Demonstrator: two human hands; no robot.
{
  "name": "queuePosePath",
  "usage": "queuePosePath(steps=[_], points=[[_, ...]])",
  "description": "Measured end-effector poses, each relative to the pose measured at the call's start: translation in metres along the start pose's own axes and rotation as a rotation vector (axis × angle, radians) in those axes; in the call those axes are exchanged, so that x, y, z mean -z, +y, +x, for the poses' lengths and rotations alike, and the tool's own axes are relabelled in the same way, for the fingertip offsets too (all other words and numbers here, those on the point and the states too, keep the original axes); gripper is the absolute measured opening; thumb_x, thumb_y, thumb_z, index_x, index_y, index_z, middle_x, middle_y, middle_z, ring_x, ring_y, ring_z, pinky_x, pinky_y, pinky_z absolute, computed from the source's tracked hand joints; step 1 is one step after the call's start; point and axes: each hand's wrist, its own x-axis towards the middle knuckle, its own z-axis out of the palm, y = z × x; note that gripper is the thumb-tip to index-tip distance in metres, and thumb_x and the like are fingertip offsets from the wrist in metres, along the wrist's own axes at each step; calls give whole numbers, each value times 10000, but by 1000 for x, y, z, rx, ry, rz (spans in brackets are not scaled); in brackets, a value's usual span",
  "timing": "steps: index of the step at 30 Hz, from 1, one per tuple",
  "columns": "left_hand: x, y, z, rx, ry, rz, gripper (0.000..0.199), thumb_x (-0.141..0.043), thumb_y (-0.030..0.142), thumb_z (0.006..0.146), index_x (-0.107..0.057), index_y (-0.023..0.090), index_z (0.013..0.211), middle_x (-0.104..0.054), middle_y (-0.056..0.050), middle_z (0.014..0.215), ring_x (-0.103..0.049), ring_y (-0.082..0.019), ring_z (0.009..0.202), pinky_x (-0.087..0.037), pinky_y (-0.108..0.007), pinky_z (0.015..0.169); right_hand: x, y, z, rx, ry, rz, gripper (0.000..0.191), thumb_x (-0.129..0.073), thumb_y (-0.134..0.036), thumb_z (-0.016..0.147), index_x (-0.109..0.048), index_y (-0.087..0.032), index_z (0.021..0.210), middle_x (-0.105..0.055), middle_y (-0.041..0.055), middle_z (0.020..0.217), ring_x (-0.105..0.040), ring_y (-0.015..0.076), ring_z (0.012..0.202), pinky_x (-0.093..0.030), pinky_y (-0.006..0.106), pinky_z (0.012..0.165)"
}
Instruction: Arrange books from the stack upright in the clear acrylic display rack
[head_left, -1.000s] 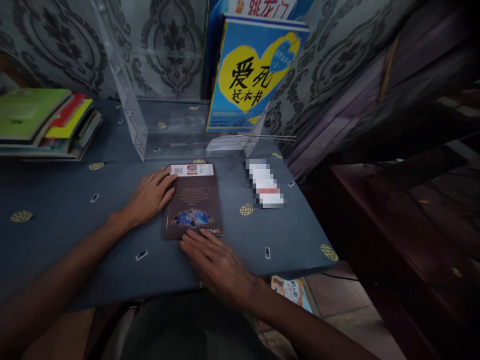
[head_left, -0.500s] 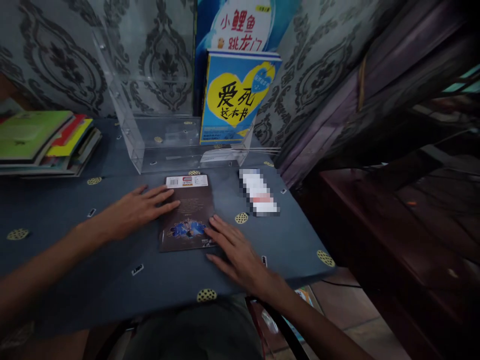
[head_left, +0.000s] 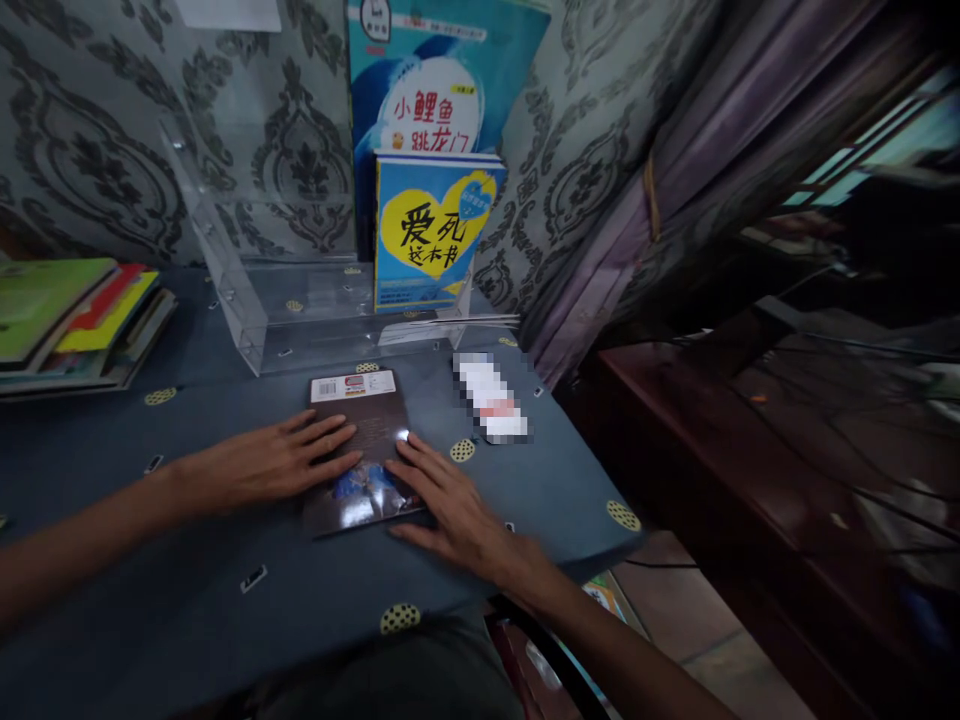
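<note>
A dark brown book (head_left: 375,425) lies flat on the blue-grey tablecloth, with a white barcode label along its top and a blue picture near its bottom. Light glints off its glossy cover. My left hand (head_left: 274,460) rests on its left side, fingers stretched out across the cover. On the right edge lies my right hand (head_left: 454,505), its fingers spread and the fingertips touching the cover; the thumb is near the book's lower right corner. Neither hand grips anything.
Behind the book, a clear acrylic stand (head_left: 251,335) holds a blue book with a yellow heart (head_left: 420,235) and a taller teal book (head_left: 450,60). A blurred-out white item (head_left: 491,400) lies to the right. Several stacked books (head_left: 60,320) are at the left.
The view has tilted upward and shifted, showing more of the teal book. My left hand has slid lower along the book. A bright reflection now shows on the cover.
</note>
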Motion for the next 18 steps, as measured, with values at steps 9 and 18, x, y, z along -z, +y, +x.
queuePosePath(steps=[9,18], points=[[14,22,12,103,632,-138,310,-472,325,1016,-644,247,1262,-744,-79,1174,-684,-219,1110,-490,-388,1052,23,14,-1,-137,220,470,701,-765,-461,835,-494,-253,1446,-587,137,1440,-541,270,1356,-468,458,1112],[62,45,55,732,1009,-941,388,-584,582,874,-710,216,896,-618,17,697,-565,-157,631,-483,-256,591,51,2,60,-365,496,888,436,-775,-593,748,-703,-229,980,-757,42,907,-707,211,802,-611,336,695]])
